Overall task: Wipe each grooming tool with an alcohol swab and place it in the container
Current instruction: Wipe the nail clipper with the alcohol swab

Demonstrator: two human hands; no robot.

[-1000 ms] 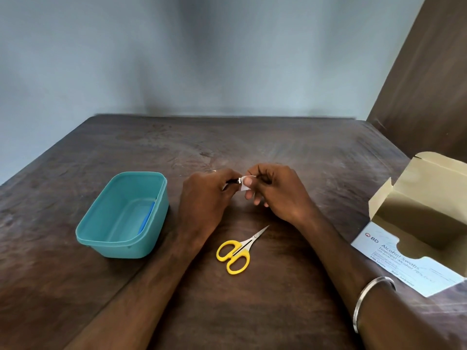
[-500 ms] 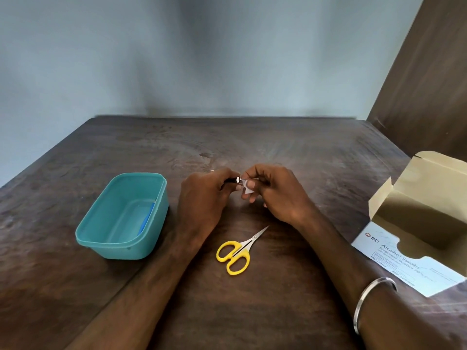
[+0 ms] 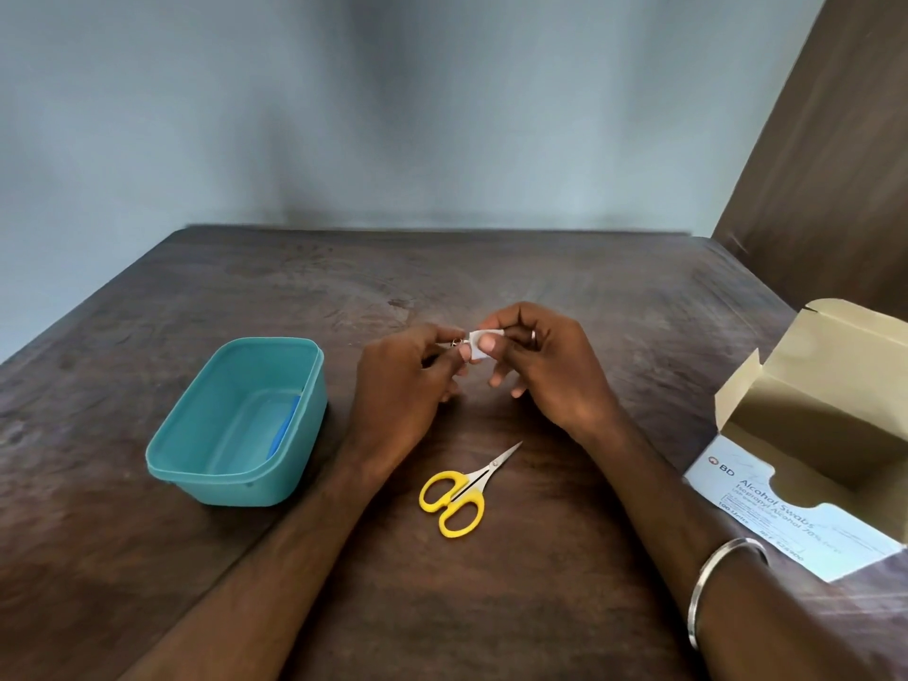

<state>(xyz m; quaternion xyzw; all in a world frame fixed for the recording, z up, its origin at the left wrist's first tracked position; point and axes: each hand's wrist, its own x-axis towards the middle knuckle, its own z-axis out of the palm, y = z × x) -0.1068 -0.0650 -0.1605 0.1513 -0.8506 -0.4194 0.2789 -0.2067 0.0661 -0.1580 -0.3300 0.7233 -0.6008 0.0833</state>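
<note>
Hands met over the middle of a dark wooden table [image 3: 491,277], rubbing a small metal tool with a white swab.

The left hand [image 3: 403,380] was closed around the small metal tool [image 3: 456,343], of which only a shiny tip showed past the fingers, too little to tell what kind it was. The right hand [image 3: 545,371] pinched the swab [image 3: 479,345] between thumb and fingers, pressed against that tip. A pair of yellow-handled scissors [image 3: 459,491] lay shut on the table just below the hands, points toward the right hand. A teal container [image 3: 196,464] sat left of the left hand, with something blue [image 3: 287,427] lying along its right inner wall. An open box of alcohol swabs [image 3: 815,464] stood at the right edge, well apart from the hands. A metal bangle [image 3: 722,582] circled the right wrist.
</note>
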